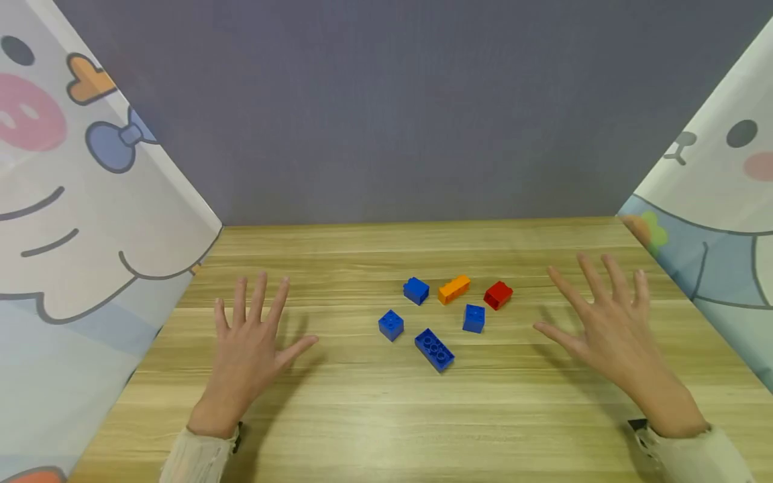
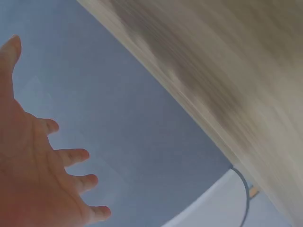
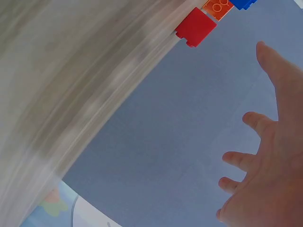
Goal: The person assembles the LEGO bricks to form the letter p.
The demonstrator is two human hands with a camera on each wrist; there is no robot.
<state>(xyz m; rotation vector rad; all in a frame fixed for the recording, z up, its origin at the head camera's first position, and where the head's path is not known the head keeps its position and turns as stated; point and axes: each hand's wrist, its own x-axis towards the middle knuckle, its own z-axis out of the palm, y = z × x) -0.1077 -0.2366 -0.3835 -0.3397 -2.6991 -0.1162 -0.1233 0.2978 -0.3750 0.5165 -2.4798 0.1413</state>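
Blue bricks point(image 1: 434, 350), hands point(image 1: 247, 352) point(image 1: 614, 339) either side, splayed

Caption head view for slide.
Four studded blue plastic bricks, one slim orange plastic brick and one red plastic brick lie on a woodgrain table between the spread left grip and right grip.

Small black pieces point(image 1: 637, 424) edge the cream sleeves point(image 1: 194, 458).

Worktop point(image 1: 338, 416): yellowish wood before me.
Back wall point(image 1: 410, 114): plain grey behind it.
Left panel point(image 1: 90, 208): printed with a pink-snouted cartoon figure point(image 1: 31, 111) and blue bow point(image 1: 111, 146).
Right panel point(image 1: 694, 171): another cartoon point(image 1: 759, 166), pink-cheeked.
Light: soft sheen on wood.
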